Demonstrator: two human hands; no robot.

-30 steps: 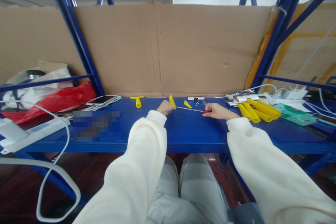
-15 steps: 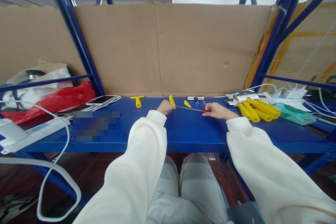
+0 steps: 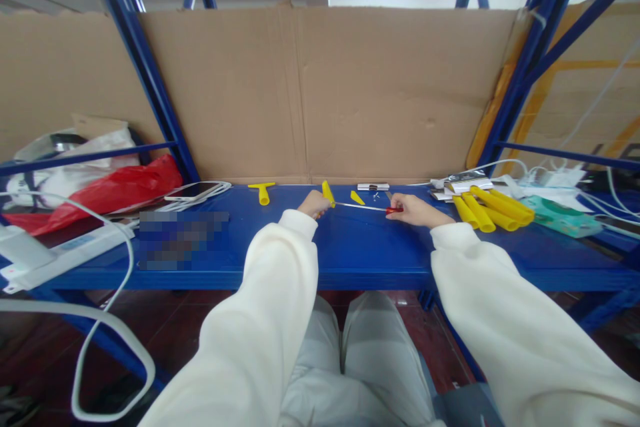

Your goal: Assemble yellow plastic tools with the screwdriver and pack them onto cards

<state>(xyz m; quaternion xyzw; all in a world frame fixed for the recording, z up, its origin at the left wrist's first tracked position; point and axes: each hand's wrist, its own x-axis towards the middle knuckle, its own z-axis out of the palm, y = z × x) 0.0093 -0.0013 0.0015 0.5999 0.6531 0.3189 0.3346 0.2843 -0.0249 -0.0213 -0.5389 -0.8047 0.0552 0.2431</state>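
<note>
My left hand [image 3: 313, 203] is closed around a yellow plastic handle [image 3: 327, 191], whose wide head sticks up past the fingers. A screwdriver [image 3: 364, 206] is pinched by its red grip in my right hand [image 3: 415, 209]. Its long metal shaft runs left, nearly level, and the tip meets the yellow head beside my left fingers. Just behind the shaft lie a small yellow wedge-shaped piece [image 3: 357, 197] and several tiny screws [image 3: 376, 197]. Another T-shaped yellow handle [image 3: 264, 195] rests on the blue table [image 3: 370, 253], left of my left hand.
Yellow tubes [image 3: 487, 210] are piled at right near a green packet [image 3: 563, 217] and white cables. A small white-and-dark pack [image 3: 373, 187] lies at the back against the cardboard wall [image 3: 390, 93]. Leftward are a red bag [image 3: 135, 187] and a white power strip [image 3: 65, 257].
Both hands keep their places and grips. The screwdriver's shaft catches the light differently, and more of its red grip shows; the fingers of my right hand have shifted slightly.
</note>
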